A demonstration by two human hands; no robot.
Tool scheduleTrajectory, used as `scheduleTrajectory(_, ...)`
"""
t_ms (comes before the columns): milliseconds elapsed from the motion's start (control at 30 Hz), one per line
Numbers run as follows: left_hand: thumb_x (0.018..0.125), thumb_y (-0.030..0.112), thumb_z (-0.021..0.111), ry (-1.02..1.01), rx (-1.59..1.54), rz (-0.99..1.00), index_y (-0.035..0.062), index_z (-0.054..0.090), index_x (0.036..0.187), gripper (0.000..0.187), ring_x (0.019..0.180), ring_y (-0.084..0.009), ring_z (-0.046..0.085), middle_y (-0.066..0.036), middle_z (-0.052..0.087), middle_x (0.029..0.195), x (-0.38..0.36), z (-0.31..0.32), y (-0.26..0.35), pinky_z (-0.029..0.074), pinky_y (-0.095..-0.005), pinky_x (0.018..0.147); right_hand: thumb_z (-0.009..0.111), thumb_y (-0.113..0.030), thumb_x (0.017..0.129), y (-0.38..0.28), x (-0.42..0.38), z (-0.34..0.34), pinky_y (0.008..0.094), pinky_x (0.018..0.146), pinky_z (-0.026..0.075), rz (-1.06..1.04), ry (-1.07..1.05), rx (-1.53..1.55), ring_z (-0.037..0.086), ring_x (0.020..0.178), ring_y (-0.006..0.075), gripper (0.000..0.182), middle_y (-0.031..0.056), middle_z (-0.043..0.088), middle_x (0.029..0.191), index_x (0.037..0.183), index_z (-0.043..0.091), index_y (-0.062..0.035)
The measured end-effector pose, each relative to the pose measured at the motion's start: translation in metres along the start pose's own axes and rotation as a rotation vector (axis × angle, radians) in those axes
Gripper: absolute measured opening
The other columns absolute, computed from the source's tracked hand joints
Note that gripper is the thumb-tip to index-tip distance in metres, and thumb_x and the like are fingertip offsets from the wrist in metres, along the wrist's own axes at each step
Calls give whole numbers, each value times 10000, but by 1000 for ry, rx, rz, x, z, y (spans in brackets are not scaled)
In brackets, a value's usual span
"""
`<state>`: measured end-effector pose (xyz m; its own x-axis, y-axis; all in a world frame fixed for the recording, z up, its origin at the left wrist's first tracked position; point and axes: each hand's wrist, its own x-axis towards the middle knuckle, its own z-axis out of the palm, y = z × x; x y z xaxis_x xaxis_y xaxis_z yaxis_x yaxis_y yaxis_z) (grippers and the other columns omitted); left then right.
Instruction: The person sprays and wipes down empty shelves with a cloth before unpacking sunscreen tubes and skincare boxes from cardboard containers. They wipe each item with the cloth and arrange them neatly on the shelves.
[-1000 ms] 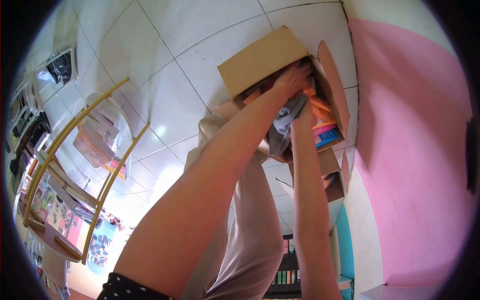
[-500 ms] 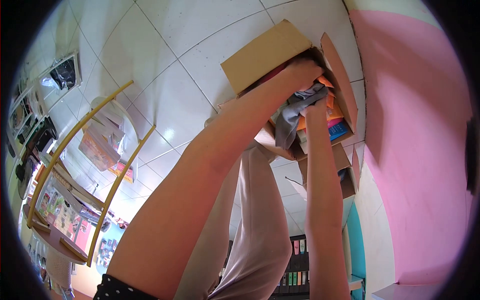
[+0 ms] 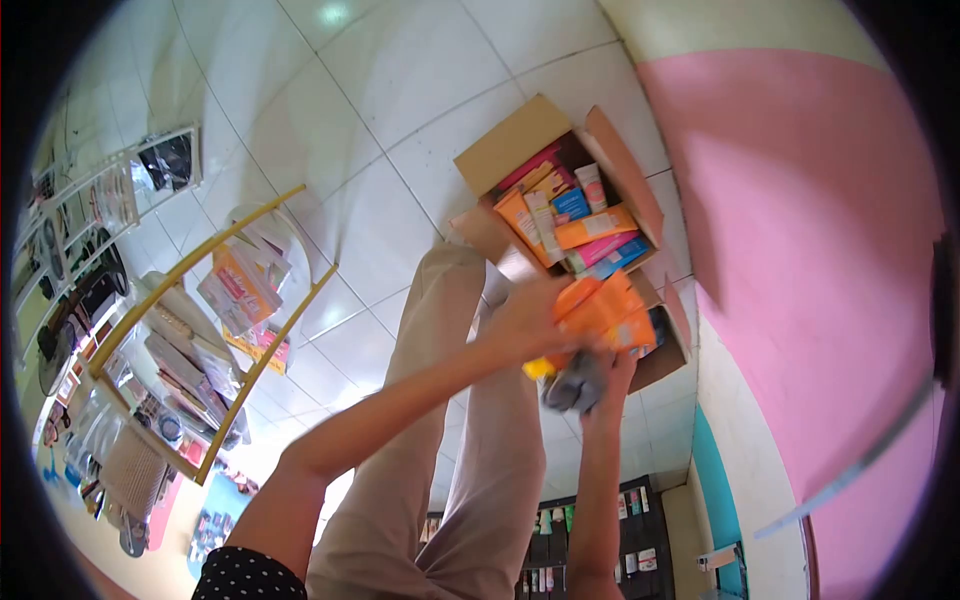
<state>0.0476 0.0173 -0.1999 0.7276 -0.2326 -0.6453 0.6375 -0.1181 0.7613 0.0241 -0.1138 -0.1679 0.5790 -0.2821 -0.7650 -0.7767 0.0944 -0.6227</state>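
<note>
My left hand [image 3: 530,318] is closed on orange packets [image 3: 605,312], a bit blurred, just this side of the open cardboard box. Under the packets, my right hand [image 3: 612,372] is wrapped round a grey cloth [image 3: 575,385]; some of its fingers are hidden. A small yellow item [image 3: 540,368] shows below my left hand. In the cardboard box [image 3: 515,145] lie several tubes and cartons, among them an orange carton [image 3: 597,227], a blue carton [image 3: 571,204] and a pink-and-white tube [image 3: 591,187].
A second open box [image 3: 665,370] stands partly behind my right hand. At the left is a yellow-framed rack [image 3: 180,270] with packages. A pink wall [image 3: 790,250] rises on the right. Dark shelves [image 3: 640,530] with bottles are at the bottom. My legs are below the box.
Both hands have come out of the box toward my body, with the orange packets and grey cloth. The box's contents now show. The view has shifted.
</note>
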Motion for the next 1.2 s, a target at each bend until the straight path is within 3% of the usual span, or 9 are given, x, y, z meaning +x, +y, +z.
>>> scheduleTrajectory(167, 569, 185, 735, -224, -213, 0, 32, 501, 1010, 523, 840, -127, 540, -70, 564, 910, -100, 5, 48, 432, -251, 726, 539, -228, 790, -52, -108, -29, 186, 524, 383, 71, -99, -206, 505, 602, 60, 207, -5, 523, 681, 804, 528, -22)
scheduleTrajectory(267, 627, 96, 681, -287, -511, -210, 37, 497, 947, 373, 837, -167, 557, -82, 561, 884, -147, -2, 100, 452, -275, 724, 499, -221, 810, -93, -163, -36, 198, 543, 418, 49, -209, -33, 523, 599, 77, 281, 46, 558, 712, 912, 538, 37)
scheduleTrajectory(333, 649, 94, 655, -277, -1010, -388, 38, 513, 836, 242, 764, -181, 576, -77, 558, 825, -184, -5, 138, 466, -280, 658, 512, -226, 802, -128, -190, -51, 204, 578, 417, 89, -246, -13, 517, 638, 78, 295, 37, 553, 737, 924, 543, 41)
scheduleTrajectory(433, 649, 1, 617, -376, -886, -227, 50, 437, 887, 302, 859, -279, 560, -121, 548, 882, -225, -11, 172, 487, -362, 695, 541, -210, 784, -170, -225, -73, 214, 618, 423, 60, -302, 55, 519, 686, 87, 317, 32, 547, 789, 983, 523, 36)
scheduleTrajectory(567, 642, 14, 629, -340, -734, -144, 47, 434, 904, 328, 842, -265, 563, -117, 541, 891, -279, 5, 236, 487, -360, 692, 558, -179, 773, -222, -286, -84, 214, 632, 429, -211, -400, 91, 523, 733, 85, 343, 43, 556, 836, 1049, 482, 8)
scheduleTrajectory(667, 606, 77, 692, -378, -623, 60, 49, 471, 894, 364, 771, -112, 540, -39, 536, 877, -302, 22, 270, 461, -245, 624, 558, -194, 776, -245, -317, -88, 208, 643, 428, -263, -476, 132, 518, 741, 76, 318, 29, 560, 842, 1020, 505, 4)
scheduleTrajectory(800, 601, 73, 684, -381, -389, 212, 51, 483, 920, 377, 752, -97, 535, -33, 542, 855, -327, 39, 318, 453, -231, 617, 545, -175, 775, -275, -357, -95, 205, 578, 427, -619, -286, -100, 509, 684, 75, 259, 51, 548, 812, 950, 508, 13)
scheduleTrajectory(933, 613, 58, 640, -281, -331, 399, 23, 495, 962, 380, 770, -95, 535, -30, 549, 865, -327, 58, 338, 451, -231, 653, 533, -128, 774, -288, -375, -103, 191, 571, 423, -885, 56, 152, 485, 679, 68, 208, 21, 465, 816, 952, 489, -29)
scheduleTrajectory(1200, 621, 34, 649, -386, -193, 669, 16, 409, 1073, 512, 837, -93, 514, -33, 527, 944, -343, 76, 383, 436, -236, 715, 576, -158, 746, -328, -408, -119, 177, 430, 327, -1157, 338, 102, 377, 487, 44, 217, 37, 445, 796, 871, 474, -13)
